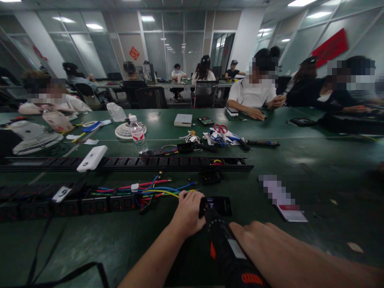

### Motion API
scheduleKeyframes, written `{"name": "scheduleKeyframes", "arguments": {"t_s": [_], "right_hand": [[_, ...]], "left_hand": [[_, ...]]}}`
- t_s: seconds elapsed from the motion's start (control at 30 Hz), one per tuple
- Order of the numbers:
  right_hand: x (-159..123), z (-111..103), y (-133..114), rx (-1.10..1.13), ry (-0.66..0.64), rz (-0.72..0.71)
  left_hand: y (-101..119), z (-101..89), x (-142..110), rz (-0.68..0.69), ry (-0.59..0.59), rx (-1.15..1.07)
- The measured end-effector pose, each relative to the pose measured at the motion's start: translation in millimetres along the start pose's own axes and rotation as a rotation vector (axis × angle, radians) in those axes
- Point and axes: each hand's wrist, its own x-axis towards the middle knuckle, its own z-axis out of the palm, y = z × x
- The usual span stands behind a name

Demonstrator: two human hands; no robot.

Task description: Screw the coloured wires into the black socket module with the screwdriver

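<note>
My left hand [189,209] is closed around the near side of a small black plastic housing [224,205], low over the green table. My right hand [264,244] is wrapped around a black cordless drill [226,244] with orange parts. The drill's nose points away from me and meets the housing; whether a screw sits there is hidden. Just left of my left hand, loose red, blue, yellow and green wires [162,190] stick out of a black power strip [69,204] labelled 9. Another small black open housing [211,176] lies beyond.
A second long black socket strip [132,161] lies across the table, a white device [92,158] resting on it. Behind it stand a water bottle [138,136] and a pile with red scissors [220,129]. A blurred phone-like slab [291,214] lies right. People sit across the table.
</note>
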Motion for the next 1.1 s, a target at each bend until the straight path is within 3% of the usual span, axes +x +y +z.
{"name": "scheduleKeyframes", "arguments": {"t_s": [0.3, 0.43, 0.53, 0.57, 0.7, 0.8, 0.93, 1.1], "right_hand": [[11.1, 4.6, -13.0, -0.033, 0.026, -0.009], [-0.4, 7.3, -0.1, -0.017, 0.019, -0.062], [-13.3, -3.6, 47.0, -0.038, 0.075, -0.051], [-17.1, -12.7, 72.2, -0.054, 0.139, -0.089], [-28.7, -62.1, 195.3, -0.106, 0.342, 0.023], [-36.8, -77.7, 270.8, -0.148, 0.499, 0.097], [-49.0, -47.9, 320.8, -0.157, 0.546, 0.12], [-66.2, -2.2, 331.0, -0.068, 0.503, 0.132]], "left_hand": [[-0.5, 1.7, -0.8, 0.004, 0.009, -0.003], [-1.0, 2.1, -0.7, 0.0, -0.001, -0.002], [-0.3, 1.2, -0.3, -0.006, -0.017, -0.01], [-0.1, 0.9, -0.1, -0.009, -0.022, -0.013], [-0.1, 1.4, 0.2, -0.018, -0.036, -0.018], [-1.2, 2.4, 0.0, -0.013, -0.038, -0.011], [-2.5, 4.1, -0.3, -0.017, -0.041, -0.002], [-2.7, 5.4, -1.1, -0.003, -0.029, 0.006]]}}
